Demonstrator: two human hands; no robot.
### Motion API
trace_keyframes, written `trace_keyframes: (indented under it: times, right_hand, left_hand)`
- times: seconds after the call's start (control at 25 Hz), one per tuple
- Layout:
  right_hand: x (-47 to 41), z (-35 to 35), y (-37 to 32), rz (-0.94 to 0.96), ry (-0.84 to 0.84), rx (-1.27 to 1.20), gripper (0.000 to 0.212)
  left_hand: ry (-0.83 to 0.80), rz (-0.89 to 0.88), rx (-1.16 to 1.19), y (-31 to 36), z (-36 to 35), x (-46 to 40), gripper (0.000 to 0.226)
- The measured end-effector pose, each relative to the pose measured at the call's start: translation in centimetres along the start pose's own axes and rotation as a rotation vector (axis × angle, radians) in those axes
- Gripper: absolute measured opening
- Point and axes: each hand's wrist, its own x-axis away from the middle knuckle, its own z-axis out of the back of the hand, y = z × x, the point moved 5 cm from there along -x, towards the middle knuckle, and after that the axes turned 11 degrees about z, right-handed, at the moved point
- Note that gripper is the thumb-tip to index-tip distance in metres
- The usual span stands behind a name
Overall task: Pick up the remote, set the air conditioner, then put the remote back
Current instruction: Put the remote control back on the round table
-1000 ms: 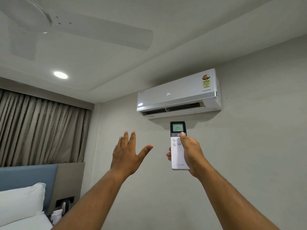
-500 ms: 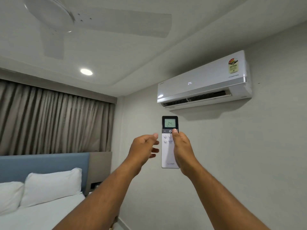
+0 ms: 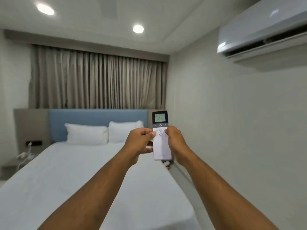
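Note:
A white remote [image 3: 161, 146] with a dark top and a lit screen reading 24 stands upright in front of me. My right hand [image 3: 175, 142] wraps its right side, thumb on the buttons. My left hand [image 3: 139, 142] grips its left edge, thumb on a left button. The white air conditioner [image 3: 259, 30] hangs on the right wall at the upper right, its flap open and partly cut off by the frame edge.
A bed [image 3: 69, 180] with white sheets, two pillows [image 3: 86, 134] and a blue headboard [image 3: 98, 117] fills the space below my arms. Grey curtains [image 3: 96, 78] hang behind it. A bedside shelf [image 3: 25, 156] with cables sits at the left.
My left hand has closed onto the remote, which my right hand still holds. My view has swung left and down, so the air conditioner slid to the upper right and the bed came into view.

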Motion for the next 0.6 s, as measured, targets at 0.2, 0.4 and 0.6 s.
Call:
trace_keyframes:
  times: [0.2, 0.4, 0.6]
  right_hand:
    - [5.9, -7.0, 12.4, -0.225, -0.222, 0.044, 0.034]
    - [16.0, -11.4, 26.2, -0.46, -0.359, 0.088, 0.031]
    - [26.4, -13.5, 37.7, -0.666, -0.451, 0.128, 0.023]
  left_hand:
    - [0.136, 0.332, 0.002, -15.1, 5.8, 3.0, 0.008]
    - [0.214, 0.672, 0.049, -31.7, 8.8, 9.4, 0.01]
    - [0.283, 0.904, 0.025, -45.2, 9.4, 16.4, 0.01]
